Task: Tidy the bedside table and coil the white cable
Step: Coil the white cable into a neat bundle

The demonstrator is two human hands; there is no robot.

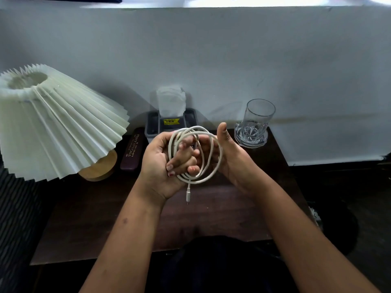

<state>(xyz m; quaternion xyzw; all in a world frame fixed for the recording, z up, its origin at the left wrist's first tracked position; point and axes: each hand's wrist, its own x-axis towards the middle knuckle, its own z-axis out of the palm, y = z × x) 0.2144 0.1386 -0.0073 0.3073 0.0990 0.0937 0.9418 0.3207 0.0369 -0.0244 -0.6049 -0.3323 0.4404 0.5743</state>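
The white cable [213, 166] is wound into several loops held above the dark wooden bedside table [95, 208]. My left hand [157, 166] holds the loops, with its fingers curled through the coil. My right hand [230, 157] sits on the coil's right side, thumb up, fingers reaching into the loops toward the left hand. One plug end of the cable hangs down below the coil, just above the table.
A pleated white lamp [57, 123] with a wooden base stands at the left. A dark glasses case [132, 151] lies beside it. A grey tissue holder [171, 119] sits at the back middle. A clear glass on a glass coaster [257, 121] stands at the back right.
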